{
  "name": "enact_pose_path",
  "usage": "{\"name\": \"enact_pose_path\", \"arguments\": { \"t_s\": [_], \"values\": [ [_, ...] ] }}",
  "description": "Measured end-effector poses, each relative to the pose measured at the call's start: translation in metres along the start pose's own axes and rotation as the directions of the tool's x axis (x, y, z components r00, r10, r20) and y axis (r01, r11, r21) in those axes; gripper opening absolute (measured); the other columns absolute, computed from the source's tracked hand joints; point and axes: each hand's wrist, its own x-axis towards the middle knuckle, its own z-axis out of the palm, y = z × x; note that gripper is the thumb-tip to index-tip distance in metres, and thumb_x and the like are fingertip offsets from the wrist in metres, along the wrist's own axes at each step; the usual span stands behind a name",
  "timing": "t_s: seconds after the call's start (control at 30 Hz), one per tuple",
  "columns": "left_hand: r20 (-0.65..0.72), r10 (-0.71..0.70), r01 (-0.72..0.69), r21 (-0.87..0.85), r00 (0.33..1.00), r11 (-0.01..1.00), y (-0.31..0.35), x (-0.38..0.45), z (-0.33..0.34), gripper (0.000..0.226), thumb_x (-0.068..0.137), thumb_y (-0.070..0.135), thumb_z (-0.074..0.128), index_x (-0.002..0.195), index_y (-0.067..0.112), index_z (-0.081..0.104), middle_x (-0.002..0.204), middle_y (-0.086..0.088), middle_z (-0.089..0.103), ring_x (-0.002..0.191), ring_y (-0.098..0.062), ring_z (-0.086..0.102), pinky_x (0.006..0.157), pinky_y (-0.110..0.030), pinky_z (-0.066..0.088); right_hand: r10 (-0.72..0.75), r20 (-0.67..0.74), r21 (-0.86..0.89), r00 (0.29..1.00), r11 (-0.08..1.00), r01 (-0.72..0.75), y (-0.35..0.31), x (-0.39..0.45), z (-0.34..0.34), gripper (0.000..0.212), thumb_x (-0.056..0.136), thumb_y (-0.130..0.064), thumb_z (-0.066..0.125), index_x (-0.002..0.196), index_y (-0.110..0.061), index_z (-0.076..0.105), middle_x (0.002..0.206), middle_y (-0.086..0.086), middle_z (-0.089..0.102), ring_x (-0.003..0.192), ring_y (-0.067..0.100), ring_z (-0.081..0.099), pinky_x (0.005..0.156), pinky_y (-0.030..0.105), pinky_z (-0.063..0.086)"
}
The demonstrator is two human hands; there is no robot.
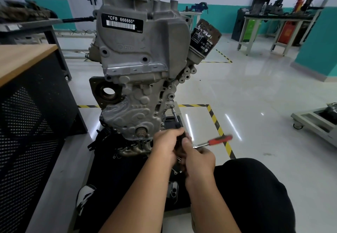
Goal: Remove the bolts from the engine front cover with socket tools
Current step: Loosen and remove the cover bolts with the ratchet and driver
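A grey engine stands upright before me, its ribbed front cover (135, 112) facing me with bolts along its edges. A thin socket extension (174, 116) runs from a bolt on the cover's right edge down to my hands. My left hand (166, 144) grips the dark tool body at the extension's lower end. My right hand (197, 157) is curled around the same tool just below, beside the head of a ratchet with a red handle (219, 139) that sticks out to the right, blurred.
An oil filter (205, 38) juts from the engine's upper right. A black perforated cabinet with a wooden top (27, 105) stands at my left. My knee in black cloth (255, 187) is at the lower right. A low cart (315, 121) sits on the glossy floor far right.
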Motion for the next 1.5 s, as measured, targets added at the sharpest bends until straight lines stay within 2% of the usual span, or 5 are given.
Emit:
{"name": "enact_pose_path", "arguments": {
  "t_s": [0.83, 1.03, 1.2, 1.37, 1.5],
  "values": [
    [0.009, -0.037, 0.037, 0.012, 0.999, 0.999, 0.001, 0.002, 0.0, 0.01, 0.078, -0.002, 0.076, 0.07, -0.004, 0.071, 0.071, -0.021, 0.07, 0.064, -0.029, 0.067, 0.078, -0.049, 0.059, -0.333, -0.028, -0.422, 0.943, 0.859, 0.291, 0.01, -0.002, 0.004, 0.026, 0.075, -0.027, 0.088, 0.079, -0.02, 0.063, 0.074, -0.004, 0.069, 0.066, 0.011, 0.066, 0.059, 0.027, 0.052],
    [0.054, -0.081, 0.079, 0.047, 0.995, 0.996, 0.006, -0.006, -0.004, 0.016, 0.093, 0.016, 0.067, 0.084, 0.003, 0.07, 0.08, -0.015, 0.072, 0.049, -0.023, 0.06, 0.047, -0.027, 0.049, 0.013, -0.046, 0.006, 0.999, 1.0, -0.013, 0.007, -0.001, 0.001, 0.039, 0.091, -0.044, 0.075, 0.079, -0.007, 0.071, 0.058, 0.008, 0.067, 0.046, 0.019, 0.061, 0.053, 0.032, 0.053],
    [0.049, -0.025, 0.024, 0.019, 0.999, 1.0, 0.005, -0.008, 0.001, 0.021, 0.088, 0.004, 0.071, 0.101, -0.012, 0.069, 0.092, -0.024, 0.071, 0.079, -0.031, 0.069, 0.081, -0.047, 0.06, -0.352, -0.068, -0.317, 0.934, 0.895, 0.314, 0.011, 0.004, -0.001, 0.026, 0.076, -0.033, 0.089, 0.08, -0.026, 0.064, 0.073, -0.008, 0.071, 0.062, 0.004, 0.068, 0.053, 0.02, 0.05],
    [0.101, -0.11, 0.1, 0.099, 0.989, 0.99, 0.006, -0.005, -0.003, 0.023, 0.093, 0.026, 0.068, 0.084, 0.006, 0.075, 0.083, -0.012, 0.072, 0.048, -0.022, 0.058, 0.04, -0.021, 0.04, -0.067, -0.035, -0.004, 0.997, 0.998, 0.067, 0.006, 0.001, 0.003, 0.031, 0.091, -0.039, 0.076, 0.085, -0.009, 0.072, 0.068, 0.008, 0.073, 0.054, 0.019, 0.065, 0.05, 0.03, 0.052],
    [0.073, -0.031, 0.03, 0.011, 0.997, 0.999, 0.003, -0.002, 0.0, 0.018, 0.092, 0.006, 0.068, 0.099, -0.011, 0.067, 0.093, -0.026, 0.07, 0.077, -0.031, 0.068, 0.086, -0.052, 0.059, -0.291, -0.052, -0.323, 0.955, 0.91, 0.26, 0.012, 0.005, 0.0, 0.02, 0.081, -0.033, 0.086, 0.082, -0.024, 0.068, 0.074, -0.006, 0.072, 0.065, 0.009, 0.07, 0.055, 0.019, 0.051]
  ]
}}
